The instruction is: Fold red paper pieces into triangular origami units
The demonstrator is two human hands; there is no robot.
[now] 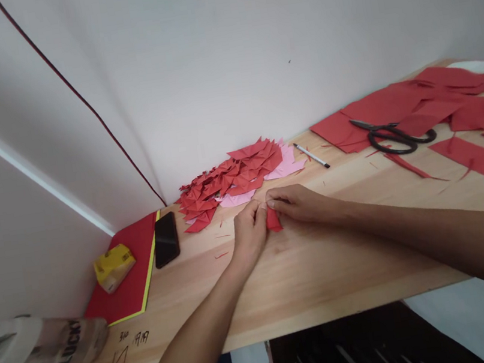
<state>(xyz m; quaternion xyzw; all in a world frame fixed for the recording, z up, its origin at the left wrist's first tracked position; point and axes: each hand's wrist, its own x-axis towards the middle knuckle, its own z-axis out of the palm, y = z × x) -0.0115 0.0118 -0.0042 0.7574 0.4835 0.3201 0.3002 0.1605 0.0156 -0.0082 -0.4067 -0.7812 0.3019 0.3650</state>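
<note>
Between my two hands, over the middle of the wooden table (pixel 327 266), is a small folded piece of red paper (pixel 274 221). My left hand (pixel 249 226) pinches its left upper side between thumb and fingers. From the right, my right hand (pixel 293 203) pinches the same piece near its top, the fingertips close to those of the left. The fingers cover the upper part of the paper. Just behind the hands lies a pile of folded red paper pieces (pixel 232 174), with some pink folded paper (pixel 285 163) at its right end.
Black-handled scissors (pixel 392 138) lie on red paper sheets (pixel 376 107) at the right. A pen (pixel 311 155) rests by the wall. Leftward are a phone (pixel 166 240), a red folder (pixel 134 282) bearing a yellow packet (pixel 114 266), and a clear bottle (pixel 66 344). Red scraps are scattered about.
</note>
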